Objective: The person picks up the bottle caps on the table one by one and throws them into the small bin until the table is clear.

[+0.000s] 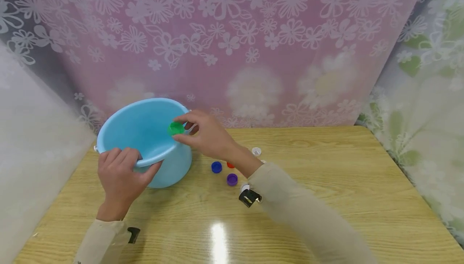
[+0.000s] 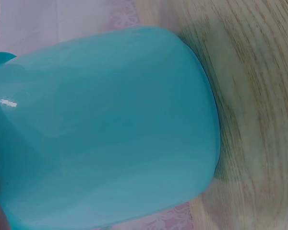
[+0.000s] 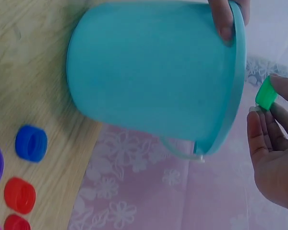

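A light blue bucket (image 1: 170, 171) stands at the left of the wooden table. My left hand (image 1: 121, 173) grips its near rim, fingers over the inside and thumb outside. Between thumb and fingers my right hand (image 1: 206, 133) pinches a green bottle cap (image 1: 176, 128), held over the bucket's right rim. In the right wrist view the green cap (image 3: 266, 94) shows beyond the rim, apart from it. The left wrist view is mostly filled by the bucket's outer wall (image 2: 115, 124). The bottom of the bucket's inside is partly hidden.
Right of the bucket lie a blue cap (image 1: 216, 167), a purple cap (image 1: 232, 179), a red cap (image 1: 230, 165) and a white cap (image 1: 256, 151). My right forearm covers part of this group. A pink floral curtain (image 1: 253, 54) hangs behind the table (image 1: 326, 175).
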